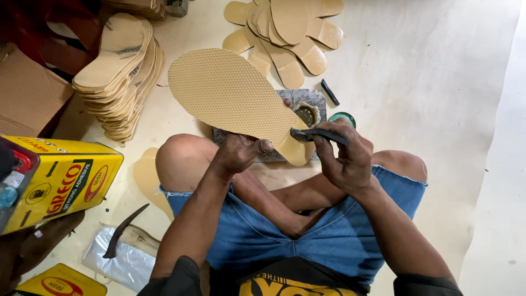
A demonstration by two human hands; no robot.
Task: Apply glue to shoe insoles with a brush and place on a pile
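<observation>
Pale floor (427,66) is spread with work: two yellow adhesive tins (66,181) at the left, two sole stacks (118,71) far. One textured sole (230,96) is pinched near its heel by the left hand (238,153); one dark brush (318,134) is gripped by the right hand's (345,159) closed fingers. Glue could be dripped onto the knee if overloaded.
</observation>
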